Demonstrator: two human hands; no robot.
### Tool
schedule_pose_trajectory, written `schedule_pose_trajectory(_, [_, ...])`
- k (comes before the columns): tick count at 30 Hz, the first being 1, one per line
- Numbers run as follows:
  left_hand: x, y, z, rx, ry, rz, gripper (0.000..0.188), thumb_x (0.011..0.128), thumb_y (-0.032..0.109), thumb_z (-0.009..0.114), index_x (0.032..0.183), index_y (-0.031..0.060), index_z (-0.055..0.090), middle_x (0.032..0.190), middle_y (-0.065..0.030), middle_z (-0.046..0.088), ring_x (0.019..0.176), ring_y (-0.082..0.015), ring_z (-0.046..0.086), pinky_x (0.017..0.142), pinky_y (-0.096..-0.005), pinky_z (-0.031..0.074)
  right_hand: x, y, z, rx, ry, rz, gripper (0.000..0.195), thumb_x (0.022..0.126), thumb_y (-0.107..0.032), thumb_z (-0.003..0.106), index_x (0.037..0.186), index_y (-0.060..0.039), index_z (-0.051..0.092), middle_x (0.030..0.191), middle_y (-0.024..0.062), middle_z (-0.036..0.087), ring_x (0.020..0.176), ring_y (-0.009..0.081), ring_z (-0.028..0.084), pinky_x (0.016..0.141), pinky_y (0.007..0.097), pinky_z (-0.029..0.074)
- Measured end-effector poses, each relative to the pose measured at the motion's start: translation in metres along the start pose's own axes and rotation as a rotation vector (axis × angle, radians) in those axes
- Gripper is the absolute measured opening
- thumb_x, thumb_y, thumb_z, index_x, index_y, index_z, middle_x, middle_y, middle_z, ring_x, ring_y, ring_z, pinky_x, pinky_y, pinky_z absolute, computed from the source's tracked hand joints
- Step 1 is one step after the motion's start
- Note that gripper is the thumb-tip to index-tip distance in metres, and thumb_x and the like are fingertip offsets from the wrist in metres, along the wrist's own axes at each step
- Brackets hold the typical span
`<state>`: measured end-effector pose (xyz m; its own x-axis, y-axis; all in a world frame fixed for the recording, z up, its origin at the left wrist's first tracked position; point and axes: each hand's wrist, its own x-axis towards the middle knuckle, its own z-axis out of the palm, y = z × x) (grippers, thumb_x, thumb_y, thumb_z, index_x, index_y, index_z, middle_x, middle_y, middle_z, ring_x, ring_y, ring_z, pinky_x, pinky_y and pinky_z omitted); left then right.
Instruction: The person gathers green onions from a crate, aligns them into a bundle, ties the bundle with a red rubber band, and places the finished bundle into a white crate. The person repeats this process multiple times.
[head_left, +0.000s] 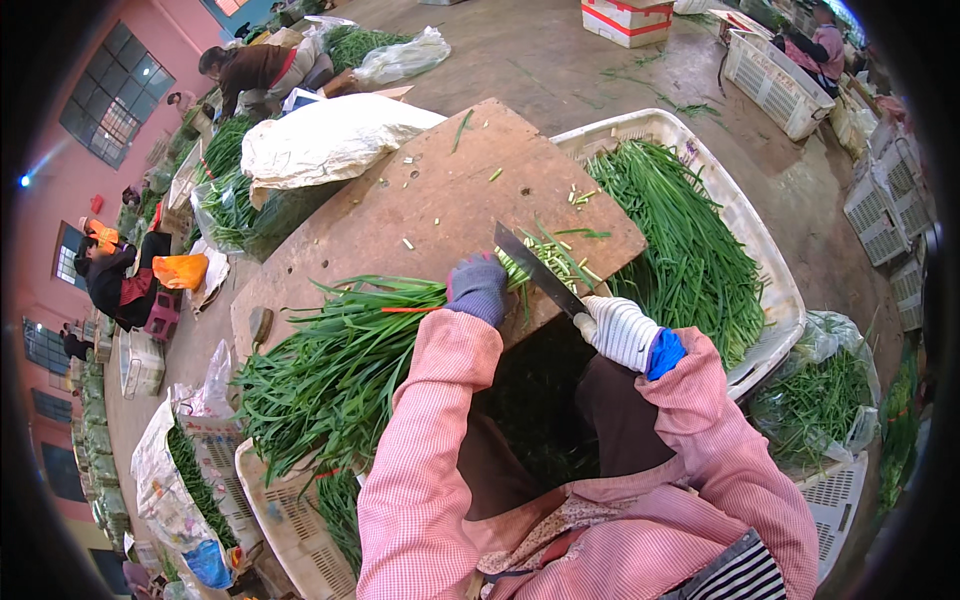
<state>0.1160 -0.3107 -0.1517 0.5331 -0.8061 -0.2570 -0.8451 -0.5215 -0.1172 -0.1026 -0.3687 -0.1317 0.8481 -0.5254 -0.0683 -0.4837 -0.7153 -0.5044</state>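
My left hand (478, 291), in a grey-purple knit glove, grips a bundle of long green leafy stalks, likely garlic chives (352, 352), near its pale cut end. The leaves spread left over the board's edge, and a red band lies across them beside my cuff. My right hand (621, 330), in a white striped glove, is closed on the handle of a broad-bladed knife (541, 271). Its blade lies across the pale stalk ends at the corner of a worn wooden board (450, 202). Short cut stem pieces (581, 196) are scattered on the board.
A white plastic crate (784, 300) of green stalks stands at the right, with a plastic bag of greens (814, 397) below it. Another crate (289, 517) stands at lower left. A white sack (330, 139) touches the board's far left side. Several people work farther off.
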Motion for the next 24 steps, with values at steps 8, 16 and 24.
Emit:
schedule_pose_trajectory(8, [0.011, -0.001, 0.011, -0.119, 0.014, -0.032, 0.052, 0.078, 0.029, 0.069, 0.121, 0.0053, 0.051, 0.117, -0.0172, 0.057, 0.107, -0.0314, 0.059, 0.087, -0.0415, 0.050, 0.040, -0.004, 0.001, -0.223, -0.006, -0.340, 0.017, 0.078, -0.012, 0.053, 0.065, -0.0016, 0.058, 0.056, 0.0141, 0.056, 0.054, 0.0311, 0.059, 0.049, 0.0402, 0.046])
schedule_pose_trajectory(16, [0.003, -0.002, 0.001, -0.103, 0.048, 0.019, 0.033, 0.085, 0.014, 0.057, 0.117, 0.0050, 0.054, 0.113, -0.0177, 0.059, 0.105, -0.0318, 0.060, 0.084, -0.0432, 0.051, 0.055, -0.013, -0.004, 0.033, -0.149, -0.096, 0.027, 0.086, -0.018, 0.048, 0.071, 0.0017, 0.059, 0.058, 0.0185, 0.057, 0.051, 0.0301, 0.060, 0.047, 0.0424, 0.046])
schedule_pose_trajectory(24, [0.003, -0.002, 0.005, -0.080, 0.055, 0.036, 0.041, 0.080, 0.019, 0.064, 0.116, 0.0035, 0.054, 0.109, -0.0160, 0.060, 0.102, -0.0321, 0.061, 0.082, -0.0421, 0.051, 0.069, -0.001, 0.007, 0.217, -0.269, 0.032, 0.032, 0.090, -0.016, 0.043, 0.072, 0.0047, 0.058, 0.055, 0.0152, 0.058, 0.043, 0.0244, 0.059, 0.043, 0.0363, 0.047])
